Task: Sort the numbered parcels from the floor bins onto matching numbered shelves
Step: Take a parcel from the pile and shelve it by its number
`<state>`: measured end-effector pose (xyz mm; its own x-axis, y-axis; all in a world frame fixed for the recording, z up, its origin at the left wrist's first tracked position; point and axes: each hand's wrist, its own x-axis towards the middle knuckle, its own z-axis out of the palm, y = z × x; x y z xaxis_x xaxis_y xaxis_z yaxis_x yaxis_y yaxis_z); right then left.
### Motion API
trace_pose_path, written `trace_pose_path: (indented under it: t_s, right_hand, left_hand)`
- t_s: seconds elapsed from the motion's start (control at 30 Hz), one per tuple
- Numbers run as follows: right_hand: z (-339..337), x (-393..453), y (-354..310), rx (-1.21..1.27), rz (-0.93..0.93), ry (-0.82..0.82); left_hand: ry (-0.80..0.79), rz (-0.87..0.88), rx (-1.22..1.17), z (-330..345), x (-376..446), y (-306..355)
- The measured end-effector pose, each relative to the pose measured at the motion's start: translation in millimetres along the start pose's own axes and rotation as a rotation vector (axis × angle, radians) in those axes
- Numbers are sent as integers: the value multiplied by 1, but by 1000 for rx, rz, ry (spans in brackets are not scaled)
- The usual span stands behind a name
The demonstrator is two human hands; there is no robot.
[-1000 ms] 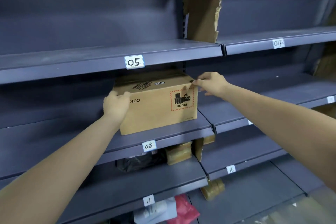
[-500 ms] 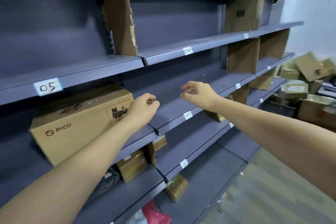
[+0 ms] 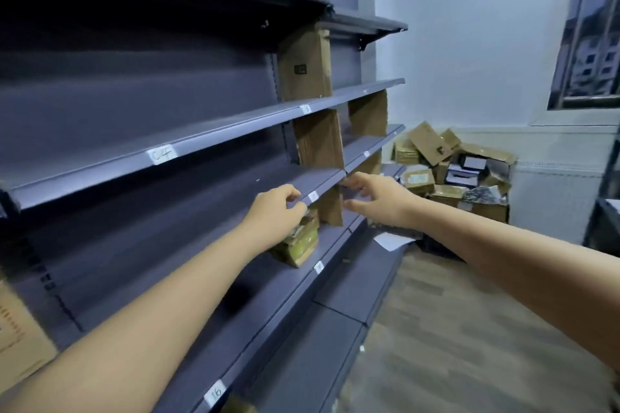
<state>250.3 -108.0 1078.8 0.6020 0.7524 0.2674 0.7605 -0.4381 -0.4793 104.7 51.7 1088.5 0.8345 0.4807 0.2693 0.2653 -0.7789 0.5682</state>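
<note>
- My left hand [image 3: 275,211] hangs in front of the grey shelving unit [image 3: 201,104], fingers loosely curled and holding nothing, just beside the front edge of a middle shelf [image 3: 322,178]
- My right hand [image 3: 375,198] reaches out at about 3 o'clock of the left one, fingers spread and relaxed, gripping nothing, close to the same shelf edge
- A tape-wrapped parcel [image 3: 298,243] lies on the shelf below, at 6 o'clock of my left hand, partly hidden by my wrist
- An upright cardboard divider [image 3: 330,209] stands between my two hands
- The label "04" [image 3: 161,154] sits on a shelf edge at 10 o'clock of my left hand; the label "16" [image 3: 215,393] sits low at 7 o'clock
- A heap of cardboard parcels [image 3: 453,168] is piled on the floor in the corner, at 2 o'clock of my right hand, well apart
- A brown box edge [image 3: 20,339] shows at far 8 o'clock
- A window [image 3: 590,43] shows at 1 o'clock
</note>
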Motion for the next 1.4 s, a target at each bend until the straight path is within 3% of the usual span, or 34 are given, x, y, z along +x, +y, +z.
trace_pose_path:
  t_s: [0.27,0.57,0.97,1.13,1.4]
  right_hand:
    - [-66,-4,149,-147,119,5]
    - [-87,21,298,-288,319,-35]
    - [-128,177,456,-412,502,28]
    - [-125,228,517,-442,551,-43]
    - [-141,327,649,-548,506,-106]
  left_hand:
    - [-144,132,8,124,102,90]
    - [-337,225,83,246,218,132]
    - [-471,374,123,357,463,143]
    - [-557,420,175,407,535,140]
    - [-554,504,290,503,664,171]
